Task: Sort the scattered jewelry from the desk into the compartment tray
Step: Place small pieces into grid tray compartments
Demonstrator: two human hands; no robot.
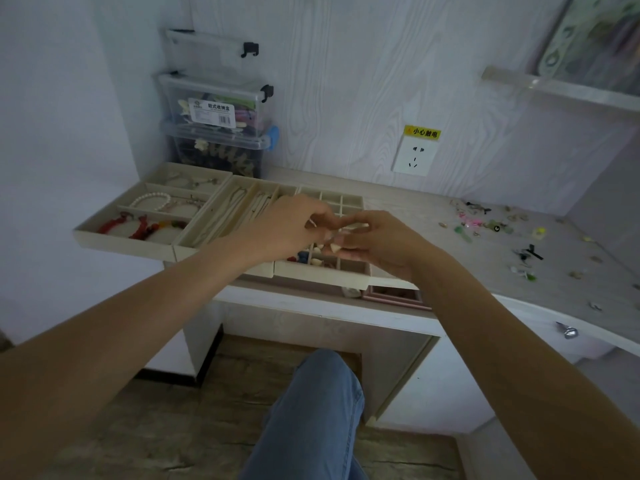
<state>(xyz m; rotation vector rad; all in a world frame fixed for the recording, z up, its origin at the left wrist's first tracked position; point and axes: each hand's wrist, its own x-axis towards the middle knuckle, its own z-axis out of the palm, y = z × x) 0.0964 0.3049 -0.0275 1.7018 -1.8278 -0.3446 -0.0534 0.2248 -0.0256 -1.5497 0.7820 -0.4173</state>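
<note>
Head view, from just behind the person's shoulder: both hands meet over the grid-celled compartment tray (349, 202) at the front of the surface (415, 216). The left hand (291, 226) has its fingers curled, tips brought together on something small and pale. The right hand (377, 244) faces it with fingers bent, pinching a small cream-coloured piece (335, 248) at its fingertips. Whether the two hold one item between them or one each, I cannot tell; it is too small.

The cells right under the fingertips already hold a few bits, pale, red and blue. So the drop is straight down and short, and the two hands are equally near.

The scattered jewelry (491, 226) left to sort lies well apart to the right, strewn along the surface towards the far corner. The right hand is plainly the nearer for fetching it, and would go outward and a little away from the body.

Left of the grid tray sit long slots with chains (239, 209), and a tray with bracelets (152, 200).
</note>
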